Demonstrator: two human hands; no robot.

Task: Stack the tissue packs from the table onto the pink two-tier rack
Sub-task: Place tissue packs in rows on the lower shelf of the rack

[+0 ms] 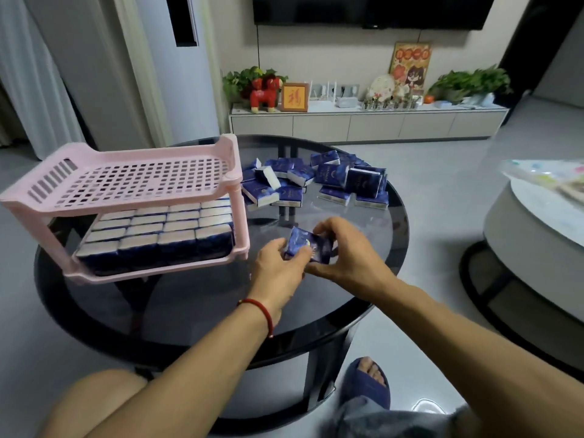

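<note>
A pink two-tier rack (126, 181) stands on the left of a round dark glass table (189, 305). Its lower shelf holds several blue tissue packs (158, 235) set in rows; the perforated top shelf is bare. Loose blue tissue packs (319, 181) lie in a heap at the table's far side. Above the table's middle, both hands hold one blue tissue pack (308, 245). My left hand (278, 273) grips its left end, and my right hand (347, 254) curls round its right end.
A second round table (537, 229) with a patterned cloth stands at the right. A white TV cabinet (366, 121) with plants and ornaments runs along the far wall. My knee (101, 403) and slippered foot (366, 384) are below the table's near edge.
</note>
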